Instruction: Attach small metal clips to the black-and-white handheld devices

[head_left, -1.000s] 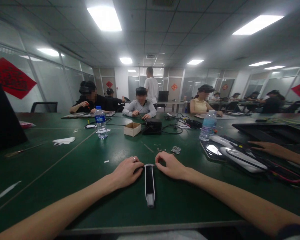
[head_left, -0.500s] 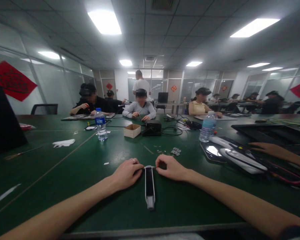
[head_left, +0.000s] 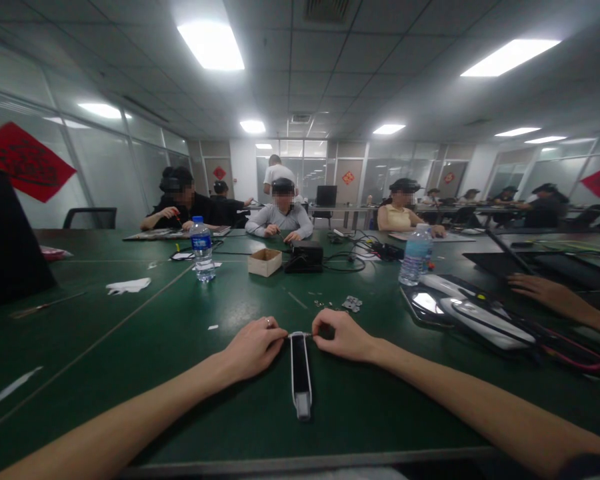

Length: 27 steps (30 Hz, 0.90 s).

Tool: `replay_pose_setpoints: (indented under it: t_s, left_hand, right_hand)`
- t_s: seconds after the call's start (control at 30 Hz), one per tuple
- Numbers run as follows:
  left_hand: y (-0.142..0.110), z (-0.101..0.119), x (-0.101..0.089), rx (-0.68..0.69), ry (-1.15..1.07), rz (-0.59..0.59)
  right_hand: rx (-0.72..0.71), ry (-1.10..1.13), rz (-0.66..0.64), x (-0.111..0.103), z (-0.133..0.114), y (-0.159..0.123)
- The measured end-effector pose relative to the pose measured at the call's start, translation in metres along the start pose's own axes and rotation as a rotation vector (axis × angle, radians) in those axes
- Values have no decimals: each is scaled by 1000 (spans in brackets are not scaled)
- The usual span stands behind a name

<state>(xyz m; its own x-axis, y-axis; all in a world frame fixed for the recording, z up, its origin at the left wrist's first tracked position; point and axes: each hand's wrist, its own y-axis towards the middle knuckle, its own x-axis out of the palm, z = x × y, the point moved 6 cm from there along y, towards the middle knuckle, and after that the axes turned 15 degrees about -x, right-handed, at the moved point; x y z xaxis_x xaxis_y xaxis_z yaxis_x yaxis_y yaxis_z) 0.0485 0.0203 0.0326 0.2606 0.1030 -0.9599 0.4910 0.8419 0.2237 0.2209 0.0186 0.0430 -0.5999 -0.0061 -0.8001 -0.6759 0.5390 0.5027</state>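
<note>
Left hand (head_left: 253,347) and right hand (head_left: 343,335) pinch the far end of the narrow device (head_left: 300,372); small metal parts (head_left: 351,303) lie beyond it on the surface (head_left: 130,333).

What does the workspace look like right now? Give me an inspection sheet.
Surface: dark green table, small white scraps lying on it.
Job's things: narrow black-and-white device lying flat, long axis running away from the person.
Clutter: two water bottles, open cardboard box, small metal parts, tray of white devices at right.
Hands: left hand and right hand pinch at the device's far end; whether they grip it cannot be told.
Cables: black cables by a black box.
Surroundings: seated people across the table; a co-worker's hand at right.
</note>
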Motion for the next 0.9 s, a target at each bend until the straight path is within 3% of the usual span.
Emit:
replay_pose_setpoints:
  t_s: [0.23, 0.47, 0.9]
  left_hand:
    - [0, 3, -3, -3, 7, -2]
    - [0, 2, 0, 3, 14, -1]
    - [1, 0, 0, -5, -20, -10]
  right_hand:
    - [2, 32, 11, 1, 3, -2]
    - [-82, 8, 38, 3, 4, -2]
    - [-68, 21, 2, 6, 8, -3]
